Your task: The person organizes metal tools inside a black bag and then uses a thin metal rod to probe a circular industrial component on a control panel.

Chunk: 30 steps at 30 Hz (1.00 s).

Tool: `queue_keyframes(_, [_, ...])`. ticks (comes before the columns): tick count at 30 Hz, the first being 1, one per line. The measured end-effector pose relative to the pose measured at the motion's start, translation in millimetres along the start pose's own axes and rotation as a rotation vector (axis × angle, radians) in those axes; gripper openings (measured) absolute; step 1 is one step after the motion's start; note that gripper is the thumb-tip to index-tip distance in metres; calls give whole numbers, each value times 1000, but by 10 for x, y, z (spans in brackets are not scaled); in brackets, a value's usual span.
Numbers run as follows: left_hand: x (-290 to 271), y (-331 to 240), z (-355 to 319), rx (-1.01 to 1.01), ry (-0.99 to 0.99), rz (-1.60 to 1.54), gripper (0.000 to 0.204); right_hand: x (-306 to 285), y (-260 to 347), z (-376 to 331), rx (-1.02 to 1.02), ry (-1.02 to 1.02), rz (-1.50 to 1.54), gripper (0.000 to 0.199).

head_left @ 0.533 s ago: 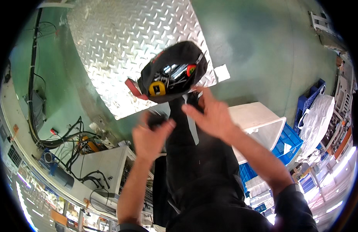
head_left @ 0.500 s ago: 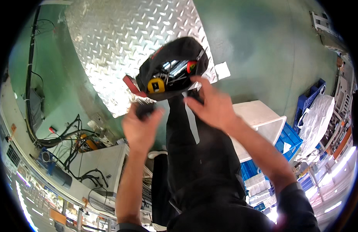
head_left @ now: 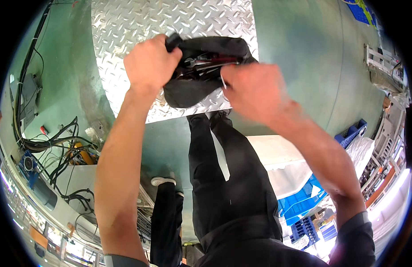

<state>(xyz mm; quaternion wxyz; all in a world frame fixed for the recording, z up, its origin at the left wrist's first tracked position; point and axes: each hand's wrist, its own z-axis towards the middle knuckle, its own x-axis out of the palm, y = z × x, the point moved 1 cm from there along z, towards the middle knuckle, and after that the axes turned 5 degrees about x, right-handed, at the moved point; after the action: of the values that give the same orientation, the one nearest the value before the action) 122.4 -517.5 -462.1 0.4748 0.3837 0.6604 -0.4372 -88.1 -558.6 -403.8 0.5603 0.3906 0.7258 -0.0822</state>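
A black soft tool bag (head_left: 192, 93) gapes over the metal tread plate, between my hands. Inside lie wrenches (head_left: 192, 62) and other dark metal tools, with something dark red beside them. My left hand (head_left: 148, 64) is closed on the bag's left end, where a short black piece sticks up past the fingers. At the bag's right end my right hand (head_left: 257, 91) is curled in against the rim, blurred by motion. A thin pale edge shows at its fingertips. The hand hides that end of the opening.
The diamond tread plate (head_left: 126, 26) lies on a green floor (head_left: 299, 53). Tangled black cables (head_left: 59, 142) run at the left, near a white cabinet. White bins (head_left: 277, 151) and a blue crate (head_left: 299, 200) stand at the right. Another person's dark-trousered leg (head_left: 166, 222) is beside mine.
Both hands have moved forward onto the bag's ends. The bag has tilted and flattened, and the yellow tape measure seen before is out of sight. My view has shifted.
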Motion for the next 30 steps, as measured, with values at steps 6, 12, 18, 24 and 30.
queue_keyframes(6, [-48,150,96,-214,86,-391,27,378,69,-230,73,170,30,6])
queue_keyframes(12, [27,207,-84,-293,152,-548,28,425,99,90,34,393,211,17])
queue_keyframes(18, [173,290,-83,-151,77,-402,31,531,85,712,114,466,125,58])
queue_keyframes(24, [224,307,-184,-120,40,-232,30,570,270,755,128,555,-129,37])
queue_keyframes(30, [292,277,-352,-152,128,-256,31,447,185,329,-30,680,-242,24])
